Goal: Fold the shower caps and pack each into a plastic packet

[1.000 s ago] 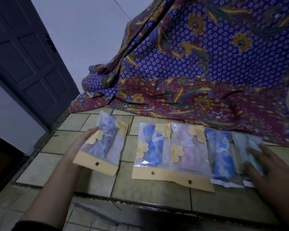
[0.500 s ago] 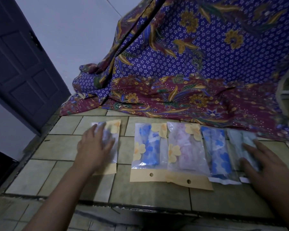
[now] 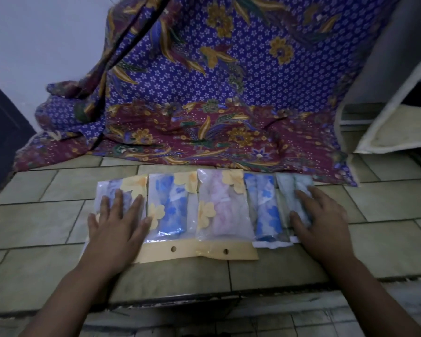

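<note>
Tiled ledge (image 3: 374,251) before draped batik cloth (image 3: 204,93), bearing a row of five filled packets (image 3: 219,210) side by side: left hand (image 3: 117,229) flat, fingers spread, pressing the leftmost packet (image 3: 134,186); right hand (image 3: 326,227) flat, fingers straight, on the rightmost packet (image 3: 287,188).

The person's left hand (image 3: 117,229) and right hand (image 3: 323,227) are both showing bare, fingers (image 3: 118,198) and wrists alike. Back from the fingers, the left forearm (image 3: 66,295) and right forearm (image 3: 370,295) are running uncovered to the picture's bottom edge.
</note>
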